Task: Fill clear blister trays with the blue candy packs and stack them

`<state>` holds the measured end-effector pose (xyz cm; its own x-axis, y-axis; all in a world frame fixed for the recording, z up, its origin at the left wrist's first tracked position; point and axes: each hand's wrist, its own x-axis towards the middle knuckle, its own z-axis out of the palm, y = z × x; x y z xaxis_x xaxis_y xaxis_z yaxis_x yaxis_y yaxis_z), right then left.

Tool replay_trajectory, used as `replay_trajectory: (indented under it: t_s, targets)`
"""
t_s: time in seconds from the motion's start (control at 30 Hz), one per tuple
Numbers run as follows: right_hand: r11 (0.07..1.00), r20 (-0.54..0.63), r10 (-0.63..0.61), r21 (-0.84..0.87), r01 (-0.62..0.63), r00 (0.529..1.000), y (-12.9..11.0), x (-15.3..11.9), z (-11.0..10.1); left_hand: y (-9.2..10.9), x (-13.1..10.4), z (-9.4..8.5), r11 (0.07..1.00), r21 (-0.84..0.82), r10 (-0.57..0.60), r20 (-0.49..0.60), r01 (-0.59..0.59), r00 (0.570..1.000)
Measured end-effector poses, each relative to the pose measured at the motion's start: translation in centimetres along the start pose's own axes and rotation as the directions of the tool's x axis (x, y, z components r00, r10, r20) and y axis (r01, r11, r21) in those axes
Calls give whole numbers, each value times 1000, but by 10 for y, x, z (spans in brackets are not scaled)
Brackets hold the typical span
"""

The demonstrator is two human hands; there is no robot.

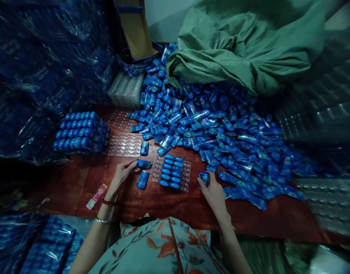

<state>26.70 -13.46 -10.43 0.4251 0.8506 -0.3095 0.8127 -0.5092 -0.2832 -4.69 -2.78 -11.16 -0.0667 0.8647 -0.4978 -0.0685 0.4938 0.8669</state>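
Between my hands lies a clear plastic tray [155, 169] whose middle columns hold blue oval pieces [168, 171]. My left hand [124, 173] pinches the left end of a blue wrapped packet [143, 164]. Close by that hand are another blue packet [142, 179] below and a third packet [144, 148] above. On the tray's right side, my right hand [212, 190] is closed around a small blue packet [204, 179], its fingers partly covering it. A clear moulded tray [125, 144] with nothing in its pockets lies up and left of my left hand.
A large heap of blue packets [220, 125] spreads from a green sack [243, 53] across the table [115, 205]. Stacked blue-filled trays [78, 131] stand left, beside plastic-wrapped stacks [49, 68]. Clear tray stacks [331, 198] are at right. A pink wrapper [96, 196] lies near the front.
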Motion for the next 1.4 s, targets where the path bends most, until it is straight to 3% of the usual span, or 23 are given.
replay_trajectory:
  t_s: [0.13, 0.2, 0.27, 0.37, 0.43, 0.5, 0.57, 0.63, 0.73, 0.87, 0.93, 1.0, 1.03, 1.1, 1.2, 1.3, 1.4]
  targets:
    - [992, -188, -120, -70, 108, 975, -5, 2, 4, 9, -13, -4, 999, -15, -44, -7, 43, 999]
    - [986, -317, -159, -100, 134, 935, -14, -2, -4, 20, -28, -6, 999, 40, -29, 18, 29, 999]
    - [962, -409, -251, -8, 271, 877, -28, -17, -20, 32, -50, -5, 989, 147, 15, 67, -24, 998]
    - [747, -399, -526, 206, 633, 751, -58, -55, -40, 45, -84, 4, 947, 290, 71, 221, -135, 973]
    - [609, -311, -680, 266, 747, 664, -77, -77, -45, 46, -101, 19, 926, 317, 94, 328, -203, 940]
    - [616, -306, -672, 276, 738, 675, -84, -90, -43, 44, -111, 41, 913, 303, 146, 382, -273, 913]
    - [681, -406, -570, 252, 687, 714, -74, -97, -37, 40, -119, 70, 896, 274, 209, 431, -348, 878]
    - [730, -544, -457, 223, 646, 704, -50, -105, -32, 35, -128, 103, 879, 238, 231, 545, -413, 806]
    - [781, -710, -257, 247, 574, 655, -4, -123, -25, 24, -145, 155, 878, 166, 186, 745, -448, 640]
    - [837, -783, 68, 382, 392, 618, 58, -157, -14, -4, -174, 223, 928, 166, -9, 905, -334, 425]
    - [814, -772, 339, 527, 243, 538, 86, -173, -10, -24, -187, 251, 942, 221, -130, 934, -254, 332]
    - [693, -678, 618, 709, 132, 398, 111, -186, -12, -46, -196, 273, 950, 271, -222, 935, -156, 275]
    - [620, -616, 712, 777, 109, 338, 121, -190, -14, -57, -198, 282, 953, 284, -249, 932, -107, 264]
    - [526, -531, 796, 845, 102, 292, 139, -191, -20, -77, -198, 294, 951, 305, -281, 919, -46, 277]
    - [457, -481, 815, 876, 154, 324, 157, -181, -29, -98, -194, 302, 931, 363, -333, 892, -45, 306]
    - [388, -454, 780, 891, 236, 430, 170, -161, -33, -101, -191, 305, 918, 397, -375, 878, -15, 298]
    - [497, -499, 671, 851, 167, 549, 177, -135, -35, -91, -188, 303, 920, 389, -351, 874, -50, 337]
